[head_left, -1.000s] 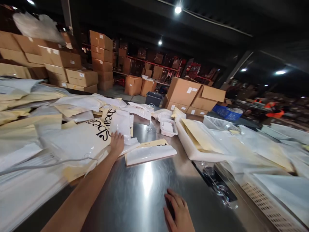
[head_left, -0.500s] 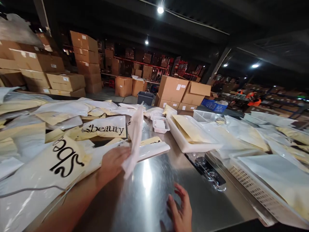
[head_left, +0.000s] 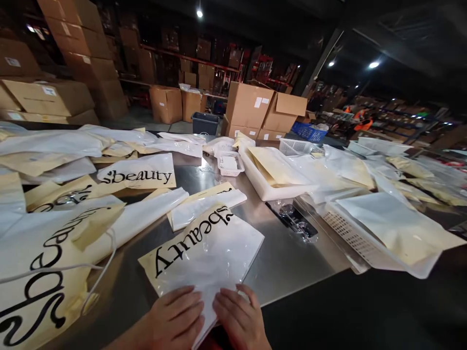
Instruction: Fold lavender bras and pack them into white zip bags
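Observation:
A white and cream plastic bag [head_left: 215, 248] printed "sbeauty" lies in front of me at the table's near edge, its lettering slanting across the far side. My left hand [head_left: 178, 316] grips its near part, fingers curled over the top. Close beside it, my right hand [head_left: 241, 313] holds the same part from the right. Both thumbs are out of sight. Just beyond lies a folded white bag [head_left: 207, 209]. Left of my left hand, a larger printed bag [head_left: 47, 262] has a grey cord [head_left: 73, 267] across it.
Many bags [head_left: 51, 146] are heaped on the left of the metal table [head_left: 288, 267]. A white tray [head_left: 270, 189], small basket [head_left: 229, 165], clear-wrapped black item [head_left: 292, 218] and perforated basket [head_left: 350, 233] stand to the right. Cardboard boxes [head_left: 248, 107] and people in orange [head_left: 361, 124] are beyond.
The bag, upright in my left hand before, now lies flat closer to me. My right hand, open and apart from it before, has joined on it. The view has shifted.

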`<state>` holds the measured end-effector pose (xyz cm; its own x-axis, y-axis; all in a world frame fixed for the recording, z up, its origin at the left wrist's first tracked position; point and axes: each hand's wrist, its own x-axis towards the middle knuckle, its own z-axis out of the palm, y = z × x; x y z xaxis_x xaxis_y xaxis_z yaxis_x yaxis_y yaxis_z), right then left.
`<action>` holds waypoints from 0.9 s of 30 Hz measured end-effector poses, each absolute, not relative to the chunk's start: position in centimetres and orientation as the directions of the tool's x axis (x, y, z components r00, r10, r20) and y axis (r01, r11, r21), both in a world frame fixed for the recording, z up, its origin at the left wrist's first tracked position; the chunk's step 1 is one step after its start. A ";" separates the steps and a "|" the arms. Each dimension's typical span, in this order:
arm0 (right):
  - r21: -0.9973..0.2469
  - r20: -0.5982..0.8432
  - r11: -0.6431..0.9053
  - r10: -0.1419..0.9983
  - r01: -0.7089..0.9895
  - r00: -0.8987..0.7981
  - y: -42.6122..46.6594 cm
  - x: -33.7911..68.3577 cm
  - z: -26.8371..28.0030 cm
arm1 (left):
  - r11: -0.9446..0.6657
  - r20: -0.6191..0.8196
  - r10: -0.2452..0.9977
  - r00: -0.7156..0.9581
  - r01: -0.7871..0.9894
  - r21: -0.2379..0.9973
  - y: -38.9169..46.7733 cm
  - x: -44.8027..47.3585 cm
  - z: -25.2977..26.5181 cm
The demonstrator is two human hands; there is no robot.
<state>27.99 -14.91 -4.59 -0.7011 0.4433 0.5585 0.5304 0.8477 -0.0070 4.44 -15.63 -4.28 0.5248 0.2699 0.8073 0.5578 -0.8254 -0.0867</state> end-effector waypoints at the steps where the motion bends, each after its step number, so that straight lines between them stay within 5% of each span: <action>1: 0.012 0.559 0.831 0.455 0.556 -0.693 -14.8 28.3 -5.0 | -0.818 0.799 0.305 0.518 0.572 -0.059 -15.9 4.0 -4.3; 6: 0.104 0.641 0.644 0.539 0.758 -0.546 -12.2 33.6 -5.9 | -0.666 0.808 0.507 0.300 0.731 0.147 -16.6 -2.0 -5.2; 10: 0.061 0.612 0.560 0.632 0.826 -0.474 -10.7 36.7 -4.6 | -0.488 0.810 0.586 -0.002 0.798 0.354 -15.2 -5.7 -3.5; 14: -0.159 0.513 0.660 0.691 0.734 -0.510 -12.2 33.0 -3.4 | -0.475 0.723 0.445 -0.528 0.546 0.691 -10.8 -3.3 2.2; 16: -0.347 0.466 0.691 0.714 0.635 -0.522 -13.8 29.4 -3.9 | -0.581 0.768 0.317 -0.557 0.526 0.621 -7.7 -0.3 5.9; 19: -0.670 0.420 0.624 0.765 0.401 -0.489 -16.5 24.5 -6.2 | -0.817 0.925 0.209 -0.318 0.463 0.344 -3.7 5.8 10.1; 22: -0.965 0.235 0.253 0.950 0.067 -0.205 -18.0 21.9 -8.5 | -0.921 0.929 0.291 0.226 0.327 0.209 -1.9 12.5 10.2; 24: -0.981 -0.056 -0.050 0.998 -0.190 0.030 -18.0 21.9 -9.0 | -0.942 0.790 0.282 0.544 0.312 0.122 -2.6 16.0 8.3; 27: -0.877 -0.366 -0.255 0.904 -0.408 0.221 -17.4 23.7 -8.2 | -0.878 0.546 0.447 0.709 0.466 0.113 -6.1 18.2 4.7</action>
